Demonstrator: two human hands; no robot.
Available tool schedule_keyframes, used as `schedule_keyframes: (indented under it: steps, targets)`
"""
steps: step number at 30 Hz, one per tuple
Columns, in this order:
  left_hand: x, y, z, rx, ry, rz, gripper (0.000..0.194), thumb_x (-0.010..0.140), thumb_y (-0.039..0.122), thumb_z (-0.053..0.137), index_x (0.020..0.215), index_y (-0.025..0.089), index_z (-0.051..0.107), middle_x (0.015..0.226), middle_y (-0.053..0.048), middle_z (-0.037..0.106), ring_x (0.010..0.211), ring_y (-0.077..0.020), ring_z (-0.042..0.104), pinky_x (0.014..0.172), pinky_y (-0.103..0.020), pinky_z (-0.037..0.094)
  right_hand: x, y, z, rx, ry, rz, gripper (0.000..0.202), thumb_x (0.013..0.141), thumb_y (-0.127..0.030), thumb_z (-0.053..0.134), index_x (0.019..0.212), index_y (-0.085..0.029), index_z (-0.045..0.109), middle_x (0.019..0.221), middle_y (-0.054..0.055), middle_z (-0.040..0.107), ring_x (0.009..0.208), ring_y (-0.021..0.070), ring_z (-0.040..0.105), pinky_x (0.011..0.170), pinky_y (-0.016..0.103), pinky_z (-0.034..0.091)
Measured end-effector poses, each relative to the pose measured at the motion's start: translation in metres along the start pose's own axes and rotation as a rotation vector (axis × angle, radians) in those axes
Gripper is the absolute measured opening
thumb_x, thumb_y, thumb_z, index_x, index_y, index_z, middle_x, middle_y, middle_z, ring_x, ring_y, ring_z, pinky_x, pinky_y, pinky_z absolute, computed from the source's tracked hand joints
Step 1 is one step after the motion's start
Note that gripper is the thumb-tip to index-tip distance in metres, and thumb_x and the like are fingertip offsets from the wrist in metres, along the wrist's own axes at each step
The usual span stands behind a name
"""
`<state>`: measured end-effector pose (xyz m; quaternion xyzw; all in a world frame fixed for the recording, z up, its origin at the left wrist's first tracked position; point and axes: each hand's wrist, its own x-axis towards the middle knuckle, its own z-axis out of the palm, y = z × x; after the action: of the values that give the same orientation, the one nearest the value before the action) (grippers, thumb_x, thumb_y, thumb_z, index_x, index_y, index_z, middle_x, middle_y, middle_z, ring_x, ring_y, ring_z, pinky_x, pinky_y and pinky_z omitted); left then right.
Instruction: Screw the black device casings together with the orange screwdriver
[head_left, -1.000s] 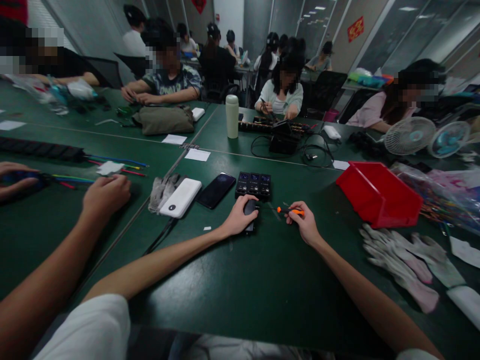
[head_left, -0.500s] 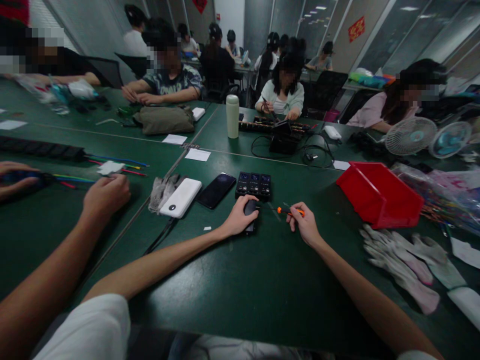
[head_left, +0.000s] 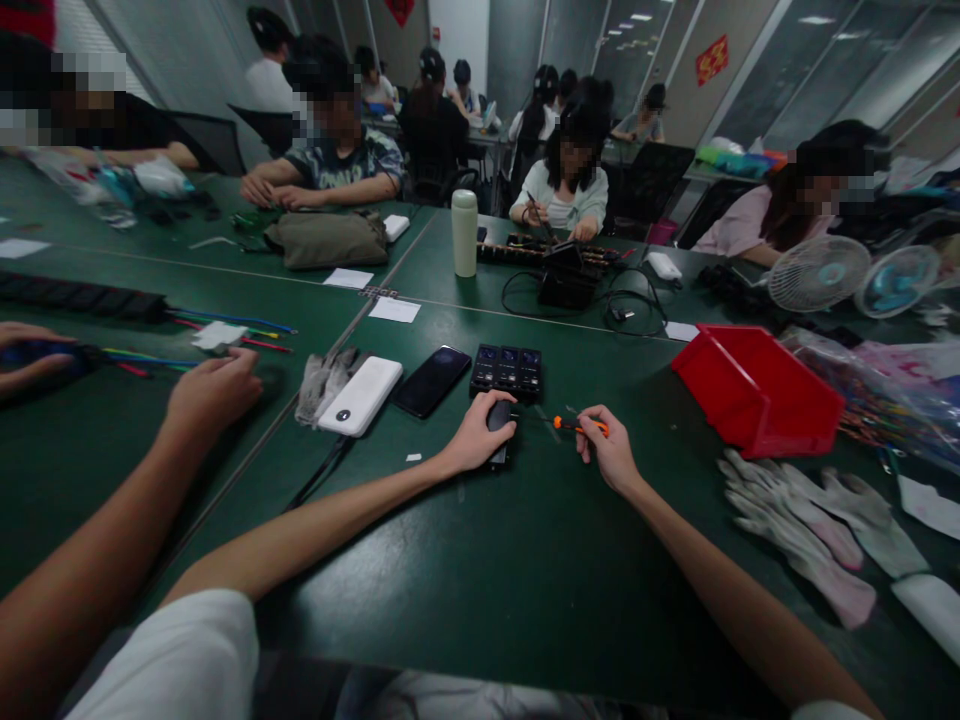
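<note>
My left hand (head_left: 480, 432) is wrapped round a small black box-shaped module (head_left: 500, 414) on the green table, its fingers covering much of it. A black-and-orange screwdriver (head_left: 568, 424) is pinched in the fingers of my right hand (head_left: 613, 452). Its shaft points left towards the side of the module; whether the tip touches is too fine to tell. Just beyond my left hand stands a row of 3 similar black modules (head_left: 506, 372), side by side.
Left of the modules lie a black phone (head_left: 433, 381), a white power bank (head_left: 361, 396) with a cable, and grey gloves (head_left: 322, 388). To the right are a red bin (head_left: 757, 390) and work gloves (head_left: 799, 525). A co-worker's hands (head_left: 214, 395) hold wired parts at left.
</note>
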<state>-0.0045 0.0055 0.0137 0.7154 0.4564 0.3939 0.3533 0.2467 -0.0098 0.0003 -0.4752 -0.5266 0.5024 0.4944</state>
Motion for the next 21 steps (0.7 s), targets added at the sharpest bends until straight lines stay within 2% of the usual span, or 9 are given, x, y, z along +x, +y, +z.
schedule_keyframes:
  steps: [3,10,21]
  targets:
    - [0.0002,-0.0005,0.0004,0.005,0.002,-0.004,0.034,0.082,0.026,0.057,0.115,0.023,0.055,0.115,-0.004,0.054,0.11,-0.0207,0.053,0.103,-0.036,0.039,-0.0013,-0.0029,-0.0006,0.015,-0.035,-0.024,0.023,0.085,-0.037,0.064,0.096,-0.021,0.053,0.059,-0.005,0.058,0.045,0.0096,0.052,0.042,0.019,0.041]
    - [0.0005,-0.001,0.0005,0.006,0.004,0.008,0.033,0.081,0.025,0.057,0.115,0.022,0.055,0.114,-0.004,0.054,0.109,-0.0202,0.053,0.103,-0.036,0.039,-0.0013,-0.0034,-0.0005,0.027,-0.036,-0.053,0.022,0.084,-0.033,0.065,0.097,-0.021,0.052,0.063,-0.004,0.06,0.049,0.0099,0.054,0.046,0.02,0.044]
    - [0.0003,-0.001,0.0002,0.005,0.002,0.003,0.034,0.081,0.026,0.057,0.115,0.022,0.055,0.114,-0.004,0.054,0.109,-0.0203,0.053,0.103,-0.036,0.039,-0.0007,0.0014,-0.0018,-0.023,-0.003,0.027,0.024,0.089,-0.045,0.056,0.085,-0.021,0.05,0.047,-0.007,0.053,0.031,0.0076,0.04,0.028,0.016,0.027]
